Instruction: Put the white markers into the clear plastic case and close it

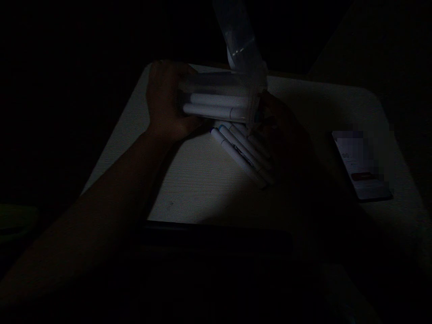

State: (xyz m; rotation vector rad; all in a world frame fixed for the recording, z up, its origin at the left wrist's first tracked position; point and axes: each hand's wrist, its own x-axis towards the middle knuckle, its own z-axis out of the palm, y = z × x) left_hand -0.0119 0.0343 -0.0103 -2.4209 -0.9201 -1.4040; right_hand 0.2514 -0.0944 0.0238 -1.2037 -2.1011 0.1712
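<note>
The picture is very dark. My left hand [165,99] is wrapped around the closed end of a clear plastic case [216,81], which lies on its side with its lid [241,42] swung upward. White markers [212,109] show through its wall. At the case's mouth on the right, my right hand [286,123] is closed, its fingers bent around the dark teal end of a marker [258,117]; deep shadow hides much of the grip. Just below, several loose white markers [241,155] lie side by side, slanting, partly under the right hand's shadow.
A pale wood-grain table [189,180] with rounded corners bears everything. Toward its right side lies a phone [362,175] with a lit, partly blurred screen. A dark, long edge [216,231] runs along the front. Something dim green [18,218] shows at far left.
</note>
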